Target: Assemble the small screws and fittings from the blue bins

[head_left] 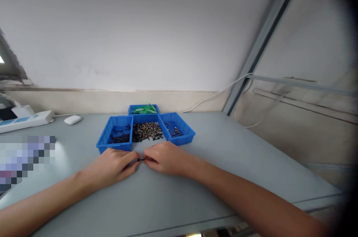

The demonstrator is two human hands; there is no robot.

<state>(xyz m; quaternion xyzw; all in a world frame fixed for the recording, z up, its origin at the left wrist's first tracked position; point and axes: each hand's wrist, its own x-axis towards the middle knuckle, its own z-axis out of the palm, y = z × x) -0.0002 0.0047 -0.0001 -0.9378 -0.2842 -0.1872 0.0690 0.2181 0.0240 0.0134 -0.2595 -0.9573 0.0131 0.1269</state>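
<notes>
Left fingers: thumb and fingertips of the left hand pinched together on the near end of the pin.
Left tray: just beyond that hand, with dark pieces in it; they look similar in colour to the pin.
Pin, place: between the two hands, over the table, in front of the trays; whether it touches the tabletop I cannot tell.
Pin, weight: surely very light, being so small; fingertips alone should carry it.
Pin, stiffness: it looks straight and is probably rigid; I would not expect it to bend in a pinch.
Pin, slip: thin and perhaps smooth, so likely to roll or slide if the pinch slackens.
Pin, fragility: probably low if it is metal, though the material is not clear.
Pin, hold: best taken by its two ends, as here; the bare stretch between is too short for a good grip.
Pin, look: dark, slim, lying roughly level; both ends are hidden by fingers.
Heap: many small dark and brassy pieces, between the side trays.
Right fingers: thumb and fingertips of the right hand clamped on the opposite end.
Right tray: beyond that hand, with a few pieces inside.
</notes>
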